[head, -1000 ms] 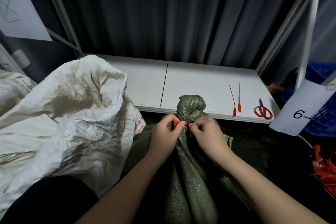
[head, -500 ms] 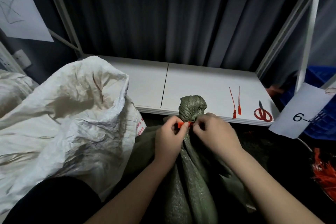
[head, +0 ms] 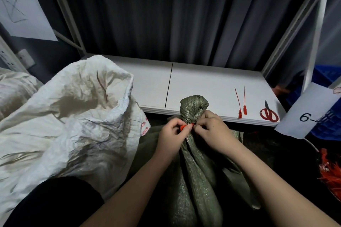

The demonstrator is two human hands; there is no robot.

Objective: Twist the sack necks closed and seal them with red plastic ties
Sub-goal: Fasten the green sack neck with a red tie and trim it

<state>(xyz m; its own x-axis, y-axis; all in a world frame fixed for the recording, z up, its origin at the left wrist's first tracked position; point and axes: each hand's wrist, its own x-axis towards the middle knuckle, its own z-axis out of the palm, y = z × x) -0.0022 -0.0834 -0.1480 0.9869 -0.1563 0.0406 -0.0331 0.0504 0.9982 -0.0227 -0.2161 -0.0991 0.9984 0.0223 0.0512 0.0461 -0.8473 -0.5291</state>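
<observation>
Hands meet at the twisted neck of the olive-green woven sack (head: 195, 180), which rises upright between the forearms. Left hand (head: 170, 138) pinches the red plastic tie (head: 186, 126); right hand (head: 215, 131) curls against the neck just beside it. Tie lies crosswise under the bunched top. Farther off, two spare red ties (head: 241, 103) lie on the white shelf (head: 203, 86).
</observation>
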